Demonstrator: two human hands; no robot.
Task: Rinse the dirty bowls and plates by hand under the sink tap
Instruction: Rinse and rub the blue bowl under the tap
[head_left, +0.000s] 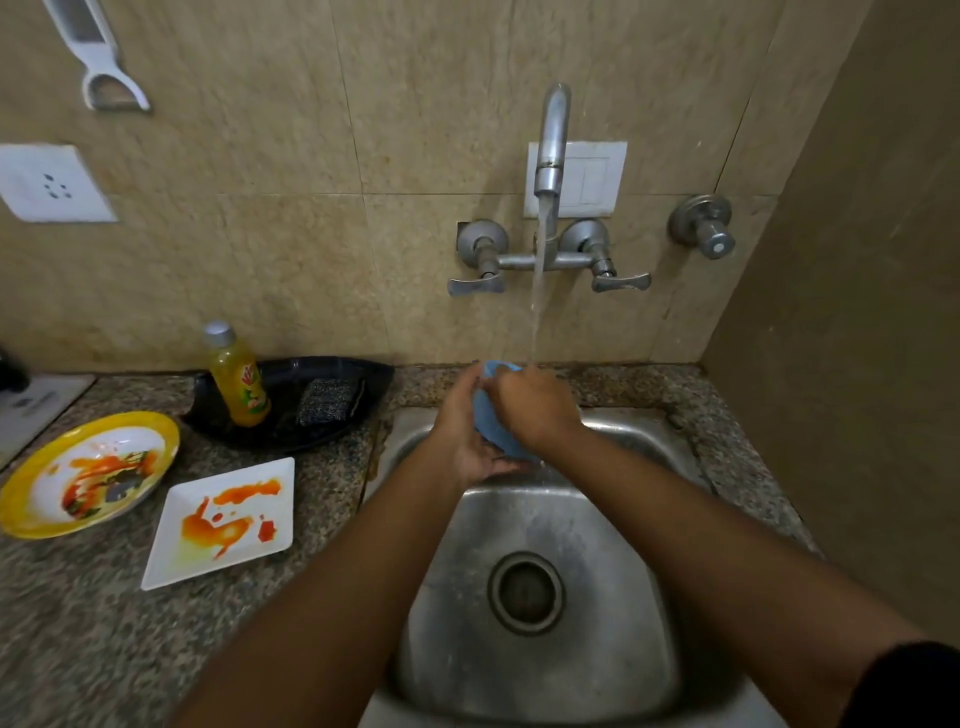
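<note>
A small blue bowl (496, 428) is held tilted over the steel sink (613, 519), under the stream running from the wall tap (551, 140). My left hand (462, 431) cups it from below and the left side. My right hand (535, 408) lies over its rim and inside, hiding most of the bowl. Left of the sink, a round yellow-rimmed plate (85, 473) and a square white plate (223, 519) lie on the granite counter (78, 623), both smeared with orange-red sauce.
A black tray (332, 379) behind the plates carries a yellow dish-soap bottle (236, 376) and a scrub sponge (327, 402). Two tap levers (550, 280) and a separate valve (704, 228) stick out of the tiled wall. A side wall closes the right.
</note>
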